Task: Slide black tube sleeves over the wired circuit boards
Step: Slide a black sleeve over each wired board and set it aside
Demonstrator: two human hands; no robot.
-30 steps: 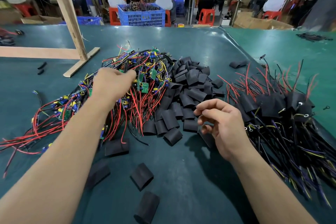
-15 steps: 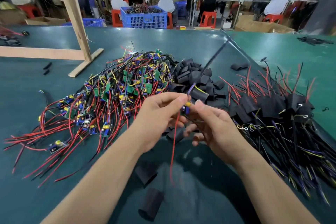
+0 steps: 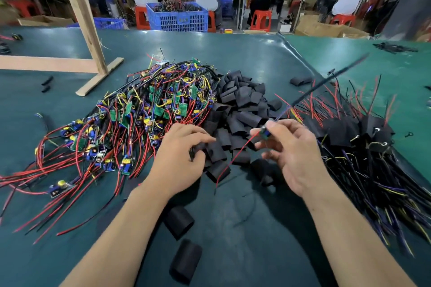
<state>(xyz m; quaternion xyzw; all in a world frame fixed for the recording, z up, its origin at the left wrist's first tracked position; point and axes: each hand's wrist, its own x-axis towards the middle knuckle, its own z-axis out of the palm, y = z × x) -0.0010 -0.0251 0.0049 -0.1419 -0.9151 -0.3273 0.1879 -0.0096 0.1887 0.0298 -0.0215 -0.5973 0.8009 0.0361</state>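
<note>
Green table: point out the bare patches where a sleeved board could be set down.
Bare table lies beyond the unsleeved boards and sleeve pile, and nearest, between the forearms beside two loose sleeves. Crowded: the middle and the finished pile right.

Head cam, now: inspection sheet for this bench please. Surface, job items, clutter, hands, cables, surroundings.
Surface: green mat, one fold running toward the right.
Job's things: bare wired boards pile on the left; black sleeves heap in the middle; sleeved boards pile on the right.
Clutter: loose sleeves near the front edge; wooden frame at the back left.
Grippers: left hand reaches into the sleeves, grip cannot be told; right hand pinches one wired board.
Cables: that board's red lead hangs down; its dark lead runs up to the right, blurred.
Surroundings: blue crate, red stools, seated workers at benches.
</note>
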